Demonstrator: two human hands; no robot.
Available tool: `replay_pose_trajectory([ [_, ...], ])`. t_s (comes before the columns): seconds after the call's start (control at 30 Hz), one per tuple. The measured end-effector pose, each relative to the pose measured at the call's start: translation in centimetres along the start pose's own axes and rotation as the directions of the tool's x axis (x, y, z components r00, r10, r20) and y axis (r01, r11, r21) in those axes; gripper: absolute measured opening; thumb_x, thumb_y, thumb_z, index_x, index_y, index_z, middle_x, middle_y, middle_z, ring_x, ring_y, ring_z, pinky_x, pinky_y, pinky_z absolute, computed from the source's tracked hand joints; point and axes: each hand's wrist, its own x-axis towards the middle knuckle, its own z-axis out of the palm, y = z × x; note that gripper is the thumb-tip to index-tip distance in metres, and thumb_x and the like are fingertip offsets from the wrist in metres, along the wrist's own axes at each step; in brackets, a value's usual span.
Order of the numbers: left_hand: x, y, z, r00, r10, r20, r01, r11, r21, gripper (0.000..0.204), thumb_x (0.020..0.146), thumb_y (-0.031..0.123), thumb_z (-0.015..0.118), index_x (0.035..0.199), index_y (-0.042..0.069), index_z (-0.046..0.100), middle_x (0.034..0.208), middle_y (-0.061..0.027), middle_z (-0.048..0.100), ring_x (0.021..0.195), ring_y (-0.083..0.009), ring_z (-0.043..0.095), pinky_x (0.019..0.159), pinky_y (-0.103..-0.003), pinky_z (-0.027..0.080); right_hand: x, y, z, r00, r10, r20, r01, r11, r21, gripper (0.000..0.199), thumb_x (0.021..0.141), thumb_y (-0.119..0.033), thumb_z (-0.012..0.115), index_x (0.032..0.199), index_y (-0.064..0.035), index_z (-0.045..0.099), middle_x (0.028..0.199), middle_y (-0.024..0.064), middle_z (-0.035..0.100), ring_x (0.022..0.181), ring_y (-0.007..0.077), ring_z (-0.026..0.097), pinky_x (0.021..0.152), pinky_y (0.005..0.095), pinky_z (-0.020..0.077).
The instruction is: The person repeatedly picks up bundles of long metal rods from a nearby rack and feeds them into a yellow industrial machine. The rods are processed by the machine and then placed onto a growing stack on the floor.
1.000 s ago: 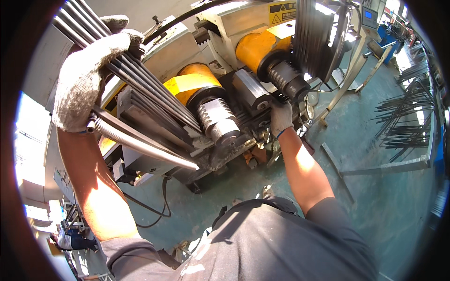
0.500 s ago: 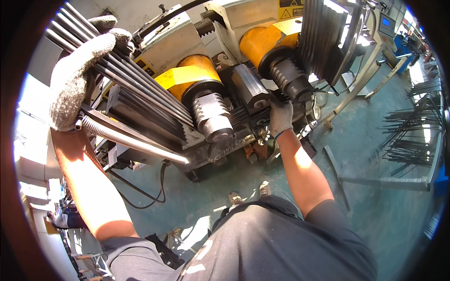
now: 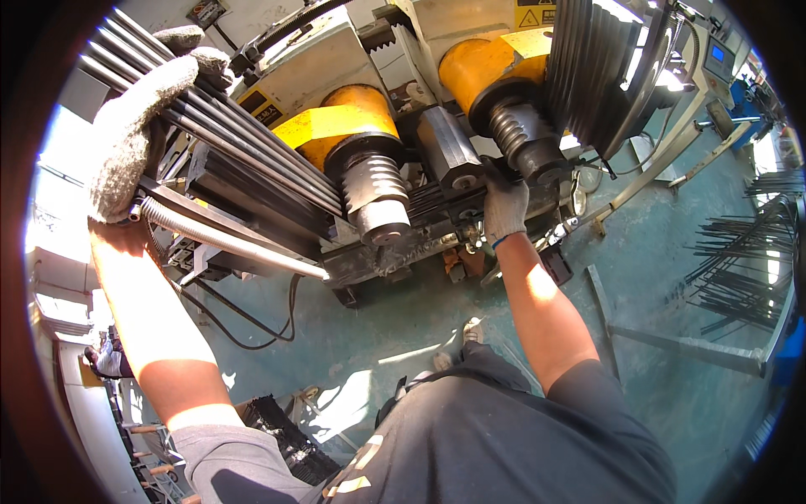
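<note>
My left hand (image 3: 138,134), in a thick pale knitted glove, is wrapped over a bundle of long metal rods (image 3: 243,130) at the upper left. The rods slope down to the right toward a threaded roller (image 3: 374,189) with a yellow housing (image 3: 340,126). My right hand (image 3: 505,206), in a light glove with dark fingers, touches the machine beside a dark faceted metal block (image 3: 451,151). That block sits between the first roller and a second threaded roller (image 3: 522,139). Shadow and machine parts hide most of the right fingers.
A ribbed hose (image 3: 227,239) runs below the rods. Dark upright bars (image 3: 592,71) stand at the upper right, near a control box with a screen (image 3: 718,55). Thin rods (image 3: 739,260) lie in a metal frame (image 3: 688,344) on the right. A black cable (image 3: 252,340) loops over the green floor.
The view has shifted slightly, and one of my feet has moved back toward my body. Both hands keep their places on the rods and the machine.
</note>
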Motion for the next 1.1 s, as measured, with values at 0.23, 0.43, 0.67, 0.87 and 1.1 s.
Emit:
replay_pose_trajectory([
  [0.23, -1.4, 1.3, 1.1, 0.998, 0.057, -0.015, -0.055, 0.994, 0.099, 0.036, 0.109, 0.017, 0.074, 0.141, 0.001, 0.070, 0.118, -0.0132, 0.084, 0.108, -0.0205, 0.080, 0.101, -0.034, 0.065, -1.0, -2.6, 1.0, 0.981, 0.191, 0.034, -0.193, 0.978, 0.077, 0.020, 0.102, -0.018, 0.075, 0.112, -0.0011, 0.082, 0.106, 0.0086, 0.081, 0.083, 0.0190, 0.073, 0.069, 0.0373, 0.0575],
  [0.43, -4.7, 1.6, 2.4, 0.961, 0.270, -0.057, -0.249, 0.937, 0.246, 0.036, 0.107, 0.012, 0.073, 0.139, -0.002, 0.066, 0.118, -0.0149, 0.076, 0.108, -0.0258, 0.077, 0.101, -0.040, 0.064, -3.8, -4.2, -0.8, 0.997, -0.042, -0.069, 0.040, 0.998, -0.039, 0.026, 0.105, -0.017, 0.074, 0.124, -0.0011, 0.081, 0.110, 0.0111, 0.083, 0.099, 0.0248, 0.074, 0.092, 0.0411, 0.0577],
  [0.67, -17.2, -0.8, 1.8, 0.805, 0.473, -0.359, -0.390, 0.877, 0.281, 0.046, 0.104, 0.014, 0.070, 0.148, 0.003, 0.061, 0.134, -0.0187, 0.067, 0.122, -0.0340, 0.070, 0.111, -0.052, 0.057, -16.9, -9.5, -15.3, 0.971, 0.149, -0.188, -0.139, 0.988, 0.069, 0.023, 0.112, -0.021, 0.076, 0.119, 0.0008, 0.077, 0.108, 0.0082, 0.083, 0.102, 0.0172, 0.073, 0.090, 0.0366, 0.0581],
  [0.87, -28.5, -10.5, 4.8, 0.880, 0.030, -0.475, -0.217, 0.913, -0.344, 0.061, 0.102, 0.017, 0.070, 0.160, 0.007, 0.055, 0.156, -0.0247, 0.061, 0.139, -0.0422, 0.064, 0.120, -0.065, 0.050, -26.4, -20.8, -38.4, 0.799, -0.113, -0.591, -0.033, 0.973, -0.230, 0.016, 0.114, -0.020, 0.075, 0.111, -0.0051, 0.070, 0.085, 0.0037, 0.075, 0.073, 0.0161, 0.073, 0.066, 0.0350, 0.0615],
  [1.1, -45.8, -19.2, 34.9, 0.706, -0.530, 0.470, 0.593, 0.078, -0.802, 0.034, 0.088, 0.011, 0.065, 0.118, -0.001, 0.076, 0.118, -0.0231, 0.077, 0.119, -0.0412, 0.073, 0.117, -0.060, 0.055, -29.2, -39.9, -63.1, 0.481, -0.724, -0.494, -0.194, 0.462, -0.866, 0.025, 0.108, -0.028, 0.079, 0.109, -0.0028, 0.077, 0.079, 0.0086, 0.075, 0.067, 0.0200, 0.071, 0.065, 0.0413, 0.0541],
])
